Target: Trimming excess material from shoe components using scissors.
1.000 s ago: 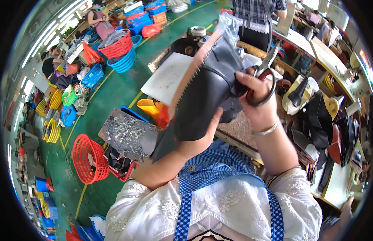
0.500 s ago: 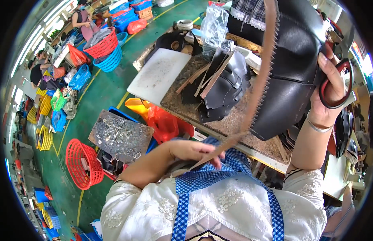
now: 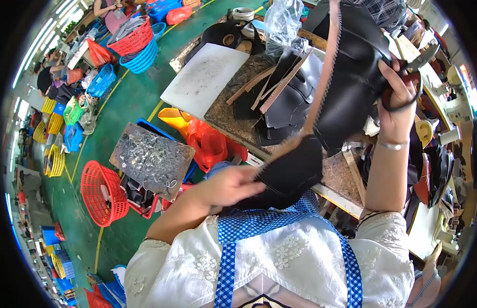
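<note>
Over the speckled brown workbench (image 3: 338, 172), your tan sawtooth-edged strip (image 3: 325, 82) runs out of frame at top; blur softens your left hand (image 3: 231, 186). Strip borders one glossy black leather-like panel (image 3: 354, 72), meets a matte black panel (image 3: 297, 161) below. Your left pinches the matte panel's corner; right hand (image 3: 397, 97), fingers curled, grips glossy panel and steel-bladed scissors (image 3: 422, 59).

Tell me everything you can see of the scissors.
The scissors have a grey, metallic-looking blade end pointing up and to the right, and dark, partly reddish looped handles. They are held in the air by the right hand, which also grips a black leather-like piece; a handle loop rings part of the hand. Whether the blades are open is unclear.
</note>
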Demonstrator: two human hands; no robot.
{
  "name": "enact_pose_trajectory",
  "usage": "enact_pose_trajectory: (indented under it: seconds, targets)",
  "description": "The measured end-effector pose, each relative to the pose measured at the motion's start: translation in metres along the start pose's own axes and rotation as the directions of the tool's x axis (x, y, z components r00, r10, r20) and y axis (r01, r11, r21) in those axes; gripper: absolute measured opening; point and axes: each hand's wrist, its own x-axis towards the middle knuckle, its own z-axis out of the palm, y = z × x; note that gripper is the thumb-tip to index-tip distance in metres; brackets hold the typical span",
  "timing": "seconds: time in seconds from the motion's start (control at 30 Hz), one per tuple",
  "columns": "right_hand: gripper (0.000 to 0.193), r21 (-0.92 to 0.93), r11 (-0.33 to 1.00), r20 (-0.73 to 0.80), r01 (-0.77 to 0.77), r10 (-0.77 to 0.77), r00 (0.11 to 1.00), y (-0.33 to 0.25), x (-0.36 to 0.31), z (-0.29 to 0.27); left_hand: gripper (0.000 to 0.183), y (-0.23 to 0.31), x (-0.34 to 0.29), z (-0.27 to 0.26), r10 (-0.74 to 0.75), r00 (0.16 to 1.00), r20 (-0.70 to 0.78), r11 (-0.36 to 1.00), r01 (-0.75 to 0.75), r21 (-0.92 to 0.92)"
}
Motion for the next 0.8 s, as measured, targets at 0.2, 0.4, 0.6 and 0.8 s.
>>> enact_pose_trajectory:
  seconds: [0.2, 0.4, 0.6, 0.8]
  targets:
    - [0.025, -0.043, 0.81, -0.105, -0.585, 0.578, 0.809, 0.141, -0.022, -0.003, 0.021, -0.005, 0.018, -0.053, -0.041, 0.939, -0.341, 0.98, 0.105, 0.171]
    - [0.037, -0.588, 0.713, -0.06, -0.381, 0.432, 0.9, 0.103, -0.086, -0.005, 0.015, -0.039, 0.018, -0.061, 0.157, 0.845, -0.511, 0.891, 0.101, 0.442]
    - [0.025, -0.582, 0.71, 0.058, -0.398, 0.524, 0.85, 0.092, -0.107, -0.046, 0.013, -0.029, 0.019, -0.062, 0.175, 0.86, -0.479, 0.901, 0.056, 0.431]
    - [0.065, -0.185, 0.165, 0.511, -0.969, 0.858, 0.049, 0.022, -0.126, -0.034, 0.012, -0.019, 0.011, -0.057, 0.173, 0.856, -0.487, 0.875, 0.093, 0.474]
